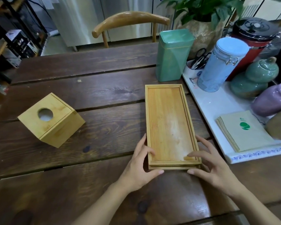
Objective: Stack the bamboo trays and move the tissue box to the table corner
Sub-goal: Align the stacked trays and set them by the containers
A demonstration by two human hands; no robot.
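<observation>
Left hand [139,166], right hand [212,166]: fingers clamped on stacked bamboo trays [167,120]; napkin stack [243,129] logo green, text unreadable.

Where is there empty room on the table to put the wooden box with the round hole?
Bare table runs between the tissue box and the stacked bamboo trays, and on to the far edge by the chair. The near edge under the arms is bare too. The right is crowded: green tin, white tray of jars and napkins.
</observation>
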